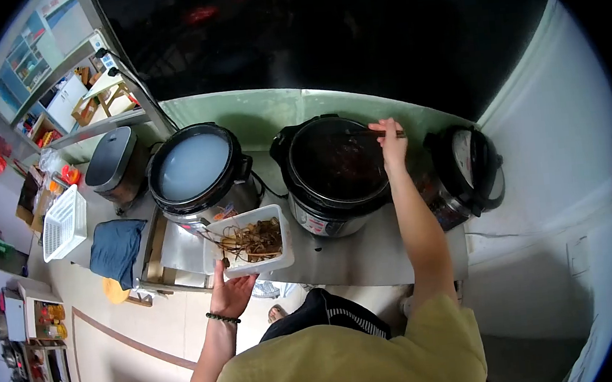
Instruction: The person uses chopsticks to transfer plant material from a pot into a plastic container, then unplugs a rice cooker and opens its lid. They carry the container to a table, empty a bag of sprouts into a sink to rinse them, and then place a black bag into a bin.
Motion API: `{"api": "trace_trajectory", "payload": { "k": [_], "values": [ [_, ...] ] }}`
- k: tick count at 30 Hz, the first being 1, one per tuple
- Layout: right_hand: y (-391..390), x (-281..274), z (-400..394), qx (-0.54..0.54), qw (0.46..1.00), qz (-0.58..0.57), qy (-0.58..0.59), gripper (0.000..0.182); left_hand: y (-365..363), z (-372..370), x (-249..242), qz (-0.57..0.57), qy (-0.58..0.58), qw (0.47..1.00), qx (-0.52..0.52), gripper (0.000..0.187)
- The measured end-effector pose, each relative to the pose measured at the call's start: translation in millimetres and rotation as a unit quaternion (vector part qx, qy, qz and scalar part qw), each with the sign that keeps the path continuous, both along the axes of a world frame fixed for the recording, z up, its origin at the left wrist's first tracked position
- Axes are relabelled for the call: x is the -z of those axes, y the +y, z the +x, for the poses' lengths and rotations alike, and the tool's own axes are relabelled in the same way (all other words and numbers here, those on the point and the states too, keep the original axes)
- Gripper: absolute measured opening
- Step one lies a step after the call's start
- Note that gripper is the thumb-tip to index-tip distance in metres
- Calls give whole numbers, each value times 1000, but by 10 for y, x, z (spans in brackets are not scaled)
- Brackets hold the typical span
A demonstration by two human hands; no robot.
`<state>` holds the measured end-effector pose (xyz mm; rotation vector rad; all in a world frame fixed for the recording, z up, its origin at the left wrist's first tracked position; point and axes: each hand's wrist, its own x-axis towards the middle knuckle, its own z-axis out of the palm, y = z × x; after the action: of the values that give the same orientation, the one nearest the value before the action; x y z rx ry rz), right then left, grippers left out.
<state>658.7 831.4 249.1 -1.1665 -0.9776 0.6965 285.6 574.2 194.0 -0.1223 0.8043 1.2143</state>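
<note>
My left hand (233, 293) is closed on the near left corner of a white plastic container (277, 260), with the thumb on its rim. Inside lies a tangle of brown, root-like strands and chunks (251, 241). My right hand (391, 142) grips dark chopsticks (363, 133), which reach left over the open electric pressure cooker (321, 217). Dark liquid (336, 163) fills that cooker, and the chopstick tips are hard to make out against it. The container is just left of the cooker's front, near the counter edge.
A second open cooker (213, 208) with cloudy, pale liquid stands left. A lidded cooker (464, 170) is at the right wall. Further left are a grey bin (113, 160), a white basket (65, 223) and a dark cloth (116, 245). A green wall ledge (255, 112) runs behind.
</note>
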Motion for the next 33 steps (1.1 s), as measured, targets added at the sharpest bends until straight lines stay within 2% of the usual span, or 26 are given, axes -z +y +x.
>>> {"api": "trace_trajectory", "payload": {
  "k": [5, 6, 8, 9, 10, 11, 12, 13, 14, 17, 21, 23, 24, 25, 26, 27, 28, 29, 33],
  "values": [
    [-464, -434, -201, -104, 982, 24, 153, 28, 76, 46, 11, 39, -6, 999, 11, 89],
    [-630, -553, -292, -158, 976, 54, 141, 30, 100, 61, -12, 28, -12, 999, 13, 88],
    [-1028, -704, -539, -260, 959, 76, 80, 35, 140, 78, -8, 36, -17, 999, 19, 91],
    [-1237, -709, -648, -303, 946, 106, -41, 39, 153, 106, -77, 31, -15, 999, 20, 93],
    [-1462, -669, -768, -331, 925, 143, -117, 34, 160, 136, -157, 45, -13, 999, 22, 95],
    [-1561, -713, -879, -406, 859, 241, -199, 18, 182, 155, -208, 59, -10, 998, 26, 97],
    [-1742, -770, -941, -471, 827, 165, -260, 21, 196, 153, -200, 57, -14, 998, 29, 98],
    [-1857, -729, -1007, -508, 812, 117, -263, 29, 205, 154, -204, 65, -14, 997, 32, 98],
    [-1899, -635, -1033, -477, 793, 202, -319, 28, 205, 148, -214, 69, -3, 997, 34, 98],
    [-2053, -699, -1051, -429, 773, 294, -364, 34, 212, 149, -283, 70, -1, 997, 31, 97],
    [-2038, -718, -1006, -432, 766, 294, -374, 31, 237, 123, -217, 79, -25, 996, 34, 96],
    [-1977, -913, -814, -372, 799, 314, -353, 22, 225, 114, -197, 82, -38, 995, 29, 91],
    [-1842, -862, -666, -296, 825, 327, -354, 15, 208, 129, -197, 68, -45, 997, 13, 90],
    [-1699, -923, -566, -238, 860, 302, -336, 16, 195, 130, -197, 55, -50, 997, -5, 89],
    [-1559, -927, -415, -221, 930, 135, -259, 14, 182, 124, -205, 61, -55, 997, -2, 88],
    [-1408, -959, -330, -163, 963, 15, -215, 16, 178, 126, -187, 62, -35, 997, 5, 90],
    [-1228, -955, -222, -132, 956, -35, -261, 26, 171, 122, -165, 57, -36, 998, 0, 90],
    [-1082, -926, -84, -115, 905, -122, -392, 34, 162, 116, -149, 53, -35, 998, -6, 90],
    [-625, -414, -124, -294, 871, -275, -281, 40, 113, 89, -112, 32, -56, 998, -17, 92]
  ]
}}
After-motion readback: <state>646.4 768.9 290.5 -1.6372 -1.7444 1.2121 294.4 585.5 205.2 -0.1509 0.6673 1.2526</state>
